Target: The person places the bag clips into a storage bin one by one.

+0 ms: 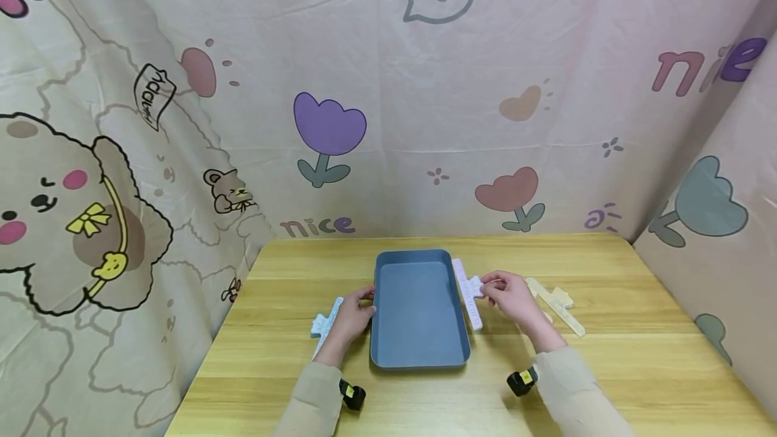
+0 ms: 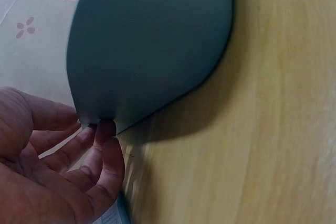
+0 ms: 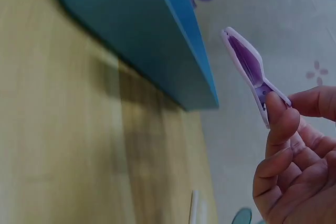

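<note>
A blue-grey rectangular tray (image 1: 419, 312) lies in the middle of the table, its inside bare. At its left side my left hand (image 1: 354, 319) pinches the rim, fingers and thumb bent at the wall in the left wrist view. My right hand (image 1: 508, 297) pinches the handle of a pale purple ruler clip (image 1: 469, 299) just right of the tray. Seen end-on in the right wrist view, the purple clip (image 3: 245, 61) is held above the table, apart from the tray wall (image 3: 142, 40).
Partly covered by my left forearm, a light blue ruler clip (image 1: 320, 324) lies on the left. A pale yellow ruler clip (image 1: 557, 305) lies beyond my right wrist. Behind the wooden table (image 1: 619, 369) hangs a printed curtain (image 1: 419, 106).
</note>
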Demonstrator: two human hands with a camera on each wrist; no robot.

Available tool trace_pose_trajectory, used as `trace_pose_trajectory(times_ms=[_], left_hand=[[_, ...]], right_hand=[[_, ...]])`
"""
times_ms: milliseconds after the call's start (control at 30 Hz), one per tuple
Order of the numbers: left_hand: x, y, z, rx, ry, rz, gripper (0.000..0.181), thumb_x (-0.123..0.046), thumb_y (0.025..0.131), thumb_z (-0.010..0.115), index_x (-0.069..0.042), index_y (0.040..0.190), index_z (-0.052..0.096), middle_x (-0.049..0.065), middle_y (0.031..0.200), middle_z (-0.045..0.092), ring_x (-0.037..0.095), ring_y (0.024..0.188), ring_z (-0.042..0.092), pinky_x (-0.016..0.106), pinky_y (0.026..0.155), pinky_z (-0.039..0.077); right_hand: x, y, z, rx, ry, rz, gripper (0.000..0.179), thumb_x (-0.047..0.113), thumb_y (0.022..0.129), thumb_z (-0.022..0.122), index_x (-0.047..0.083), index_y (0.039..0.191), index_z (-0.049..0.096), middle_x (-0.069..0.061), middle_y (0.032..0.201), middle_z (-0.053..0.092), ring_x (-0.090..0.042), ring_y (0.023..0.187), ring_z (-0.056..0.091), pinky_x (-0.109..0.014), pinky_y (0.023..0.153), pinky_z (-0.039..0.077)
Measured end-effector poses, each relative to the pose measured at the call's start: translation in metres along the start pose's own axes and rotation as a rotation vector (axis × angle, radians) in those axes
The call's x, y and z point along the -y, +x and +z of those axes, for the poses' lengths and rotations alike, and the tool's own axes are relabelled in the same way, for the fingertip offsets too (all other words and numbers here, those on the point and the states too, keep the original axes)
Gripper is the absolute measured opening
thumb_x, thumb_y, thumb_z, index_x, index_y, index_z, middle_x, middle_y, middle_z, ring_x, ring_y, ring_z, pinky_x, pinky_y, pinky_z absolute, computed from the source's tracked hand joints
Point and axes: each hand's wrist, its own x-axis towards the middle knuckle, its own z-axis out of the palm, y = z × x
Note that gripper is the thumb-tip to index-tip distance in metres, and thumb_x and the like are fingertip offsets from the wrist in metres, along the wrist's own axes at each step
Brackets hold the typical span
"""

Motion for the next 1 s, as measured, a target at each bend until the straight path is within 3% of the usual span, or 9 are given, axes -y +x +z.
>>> trace_pose_trajectory(times_ms=[200, 500, 667, 833, 1000], left_hand=[[-0.001, 0.000, -0.001, -0.009, -0.003, -0.008, 0.044, 0.011, 0.090, 0.054, 0.009, 0.134, 0.052, 0.023, 0.120, 0.057, 0.032, 0.097, 0.063, 0.035, 0.078, 0.053], [-0.001, -0.002, -0.001, -0.006, 0.015, -0.001, 0.044, 0.010, 0.091, 0.055, 0.009, 0.135, 0.052, 0.022, 0.119, 0.058, 0.030, 0.098, 0.062, 0.035, 0.078, 0.053], [-0.001, -0.002, -0.001, -0.010, 0.020, -0.010, 0.044, 0.010, 0.091, 0.055, 0.008, 0.136, 0.052, 0.022, 0.120, 0.058, 0.030, 0.098, 0.062, 0.035, 0.080, 0.053], [-0.001, -0.002, -0.001, -0.007, 0.027, 0.000, 0.045, 0.010, 0.090, 0.055, 0.008, 0.135, 0.052, 0.023, 0.120, 0.058, 0.027, 0.092, 0.062, 0.036, 0.078, 0.052], [-0.001, -0.002, -0.001, -0.008, 0.027, -0.006, 0.044, 0.009, 0.091, 0.055, 0.007, 0.135, 0.053, 0.023, 0.120, 0.058, 0.023, 0.086, 0.061, 0.033, 0.074, 0.051]], right_hand=[[0.010, 0.010, 0.020, 0.030, -0.006, -0.025, 0.018, -0.002, 0.089, 0.059, -0.009, 0.105, 0.063, -0.013, 0.077, 0.064, -0.034, 0.066, 0.058, -0.027, 0.053, 0.044], [0.021, 0.023, 0.041, 0.072, -0.044, -0.025, 0.036, -0.001, 0.089, 0.058, -0.008, 0.125, 0.061, -0.012, 0.076, 0.060, -0.031, 0.068, 0.058, -0.025, 0.053, 0.043], [0.029, 0.029, 0.052, 0.071, -0.045, 0.030, 0.034, 0.001, 0.091, 0.057, -0.005, 0.123, 0.064, -0.012, 0.082, 0.061, -0.034, 0.075, 0.060, -0.037, 0.065, 0.052], [0.034, 0.036, 0.064, 0.066, -0.013, 0.084, 0.032, 0.003, 0.091, 0.058, -0.001, 0.121, 0.066, -0.012, 0.089, 0.061, -0.028, 0.077, 0.059, -0.047, 0.076, 0.053], [0.033, 0.043, 0.076, 0.087, 0.010, 0.112, 0.031, 0.005, 0.092, 0.060, 0.000, 0.122, 0.066, -0.012, 0.091, 0.063, -0.025, 0.076, 0.059, -0.046, 0.076, 0.053]])
